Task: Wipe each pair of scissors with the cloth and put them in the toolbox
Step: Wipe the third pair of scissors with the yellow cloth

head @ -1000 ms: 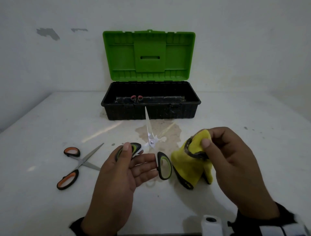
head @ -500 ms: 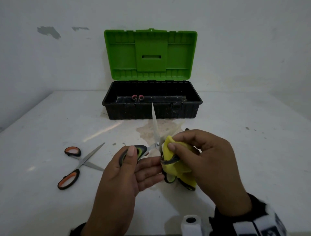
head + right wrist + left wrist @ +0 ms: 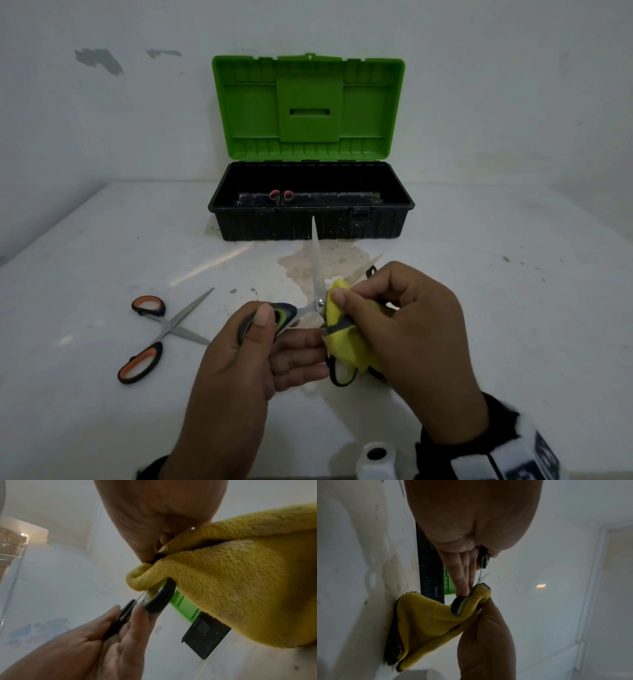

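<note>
My left hand (image 3: 270, 339) grips one black-and-green handle of the green-handled scissors (image 3: 317, 284), whose blades are spread and point toward the toolbox. My right hand (image 3: 394, 318) pinches the yellow cloth (image 3: 346, 342) around the other handle and the pivot. In the left wrist view the cloth (image 3: 426, 622) hangs down to the table with that handle (image 3: 460, 605) wrapped in it. The right wrist view shows the cloth (image 3: 240, 588) folded over the handle (image 3: 159, 599). The open toolbox (image 3: 310, 219), black with a green lid, stands behind. Orange-handled scissors (image 3: 157, 335) lie open at the left.
Inside the toolbox a pair of pink-handled scissors (image 3: 281, 196) rests near the back wall. A brownish stain (image 3: 329, 263) marks the white table in front of the box. A white wall rises right behind the toolbox.
My right hand carried the cloth leftward from beside the scissors onto their right handle and pivot, wrapping it. The left hand kept its hold and the scissors stayed roughly in place.
</note>
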